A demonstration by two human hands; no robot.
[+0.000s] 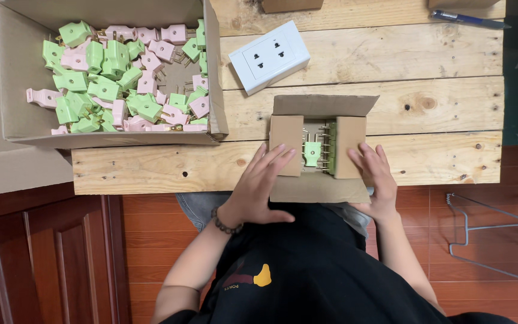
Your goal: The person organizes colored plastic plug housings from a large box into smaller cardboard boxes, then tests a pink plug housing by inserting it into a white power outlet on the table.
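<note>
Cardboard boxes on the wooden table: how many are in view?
2 fully seen: a big box of green and pink plugs at left, and a small box under both hands. Cardboard bits at the top edge may be more.

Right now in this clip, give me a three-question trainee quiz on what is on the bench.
1. True or false: the flaps of the small cardboard box are fully shut.
2. The plugs in the large cardboard box come in which two colours? A) green and pink B) blue and white C) red and black
3. Fill in: the white wall socket lies on the wooden ____.

Key: 1. False; the left hand and right hand rest on two side flaps with a gap between them, green plugs showing inside. 2. A. 3. Table.
</note>
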